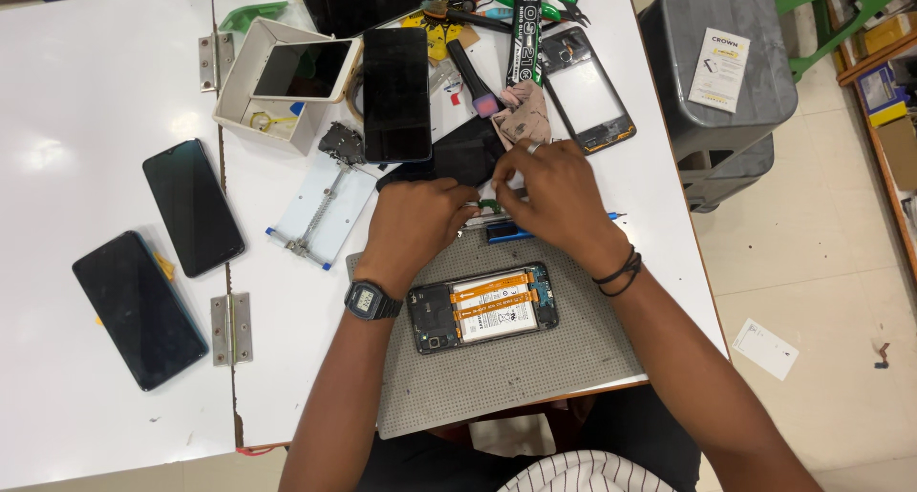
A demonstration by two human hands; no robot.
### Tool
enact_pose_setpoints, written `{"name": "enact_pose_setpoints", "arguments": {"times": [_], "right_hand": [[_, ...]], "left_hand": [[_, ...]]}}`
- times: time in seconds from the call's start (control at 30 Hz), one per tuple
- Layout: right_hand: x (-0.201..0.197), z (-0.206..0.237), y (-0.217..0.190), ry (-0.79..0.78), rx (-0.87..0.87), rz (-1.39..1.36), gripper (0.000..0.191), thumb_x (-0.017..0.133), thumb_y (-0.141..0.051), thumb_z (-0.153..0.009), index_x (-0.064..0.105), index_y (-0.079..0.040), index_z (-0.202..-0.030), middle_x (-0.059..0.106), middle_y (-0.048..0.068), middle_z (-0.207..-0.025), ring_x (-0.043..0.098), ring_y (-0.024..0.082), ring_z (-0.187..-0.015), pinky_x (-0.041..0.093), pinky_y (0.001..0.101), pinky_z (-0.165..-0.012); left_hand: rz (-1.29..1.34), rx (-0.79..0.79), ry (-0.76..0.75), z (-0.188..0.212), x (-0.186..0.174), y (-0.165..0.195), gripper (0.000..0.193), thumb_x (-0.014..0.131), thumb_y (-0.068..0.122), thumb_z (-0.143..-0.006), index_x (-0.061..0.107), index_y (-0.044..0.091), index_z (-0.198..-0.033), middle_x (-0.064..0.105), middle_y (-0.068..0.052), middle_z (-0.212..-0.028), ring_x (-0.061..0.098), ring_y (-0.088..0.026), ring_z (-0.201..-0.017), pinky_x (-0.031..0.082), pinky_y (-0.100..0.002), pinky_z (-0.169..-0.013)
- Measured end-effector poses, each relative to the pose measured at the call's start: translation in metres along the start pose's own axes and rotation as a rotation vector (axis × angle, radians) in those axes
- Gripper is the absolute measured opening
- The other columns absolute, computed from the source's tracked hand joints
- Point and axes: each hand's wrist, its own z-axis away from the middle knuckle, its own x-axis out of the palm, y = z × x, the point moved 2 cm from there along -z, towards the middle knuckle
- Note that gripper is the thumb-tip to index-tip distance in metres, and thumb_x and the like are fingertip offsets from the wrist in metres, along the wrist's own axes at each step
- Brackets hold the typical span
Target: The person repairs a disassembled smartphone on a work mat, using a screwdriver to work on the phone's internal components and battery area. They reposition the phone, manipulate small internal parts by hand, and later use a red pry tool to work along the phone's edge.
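Both your hands are meeting at the far edge of the grey work mat (573, 358), fingertips pinched together over a small green part (489, 205) — too tiny to name. Your left hand (415, 220) is curling in from the left, your right hand (554, 191) is closing from the right, and the part is sitting right between them, so neither is nearer. Whether both are actually gripping it, I cannot tell. The opened phone (482, 307) is lying just near of your wrists, long axis running left to right, on the mat. A blue tool (511, 231) is resting just under your right hand.
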Motion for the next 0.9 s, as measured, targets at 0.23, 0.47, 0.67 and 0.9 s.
{"name": "enact_pose_setpoints", "arguments": {"times": [0.23, 0.47, 0.67, 0.9], "right_hand": [[-0.015, -0.001, -0.006, 0.019, -0.009, -0.124, 0.007, 0.073, -0.01, -0.081, 0.068, -0.01, -0.085, 0.074, 0.004, -0.099, 0.069, 0.023, -0.083, 0.049, 0.0386, -0.085], [-0.007, -0.001, -0.018, 0.11, -0.147, -0.125, 0.009, 0.075, -0.009, -0.082, 0.068, -0.008, -0.088, 0.074, 0.0, -0.096, 0.072, 0.023, -0.095, 0.047, 0.0421, -0.105], [-0.022, 0.004, 0.005, 0.281, 0.051, -0.271, 0.01, 0.08, -0.003, -0.081, 0.074, -0.006, -0.088, 0.077, 0.005, -0.098, 0.07, 0.016, -0.077, 0.046, 0.0384, -0.093], [-0.065, 0.011, 0.062, 0.325, 0.478, -0.121, 0.022, 0.077, -0.008, -0.083, 0.071, -0.006, -0.104, 0.076, 0.006, -0.096, 0.073, 0.014, -0.079, 0.054, 0.0259, -0.068]], "left_hand": [[0.04, -0.031, 0.042, -0.002, -0.009, 0.003, 0.014, 0.077, 0.028, -0.086, 0.075, 0.015, -0.089, 0.073, -0.001, -0.079, 0.069, -0.024, -0.064, 0.05, -0.037, -0.054], [0.256, -0.228, 0.096, -0.005, -0.026, 0.003, 0.013, 0.08, 0.029, -0.087, 0.076, 0.018, -0.091, 0.058, -0.001, -0.052, 0.059, -0.017, -0.046, 0.041, -0.035, -0.046], [0.476, -0.278, 0.293, -0.005, -0.036, 0.0, 0.018, 0.076, 0.027, -0.092, 0.072, 0.013, -0.103, 0.058, 0.003, -0.059, 0.056, -0.014, -0.049, 0.041, -0.031, -0.048], [0.057, -0.059, 0.353, -0.003, -0.037, -0.004, 0.017, 0.078, 0.029, -0.092, 0.073, 0.015, -0.084, 0.069, 0.001, -0.07, 0.065, -0.02, -0.059, 0.047, -0.034, -0.054]]}}
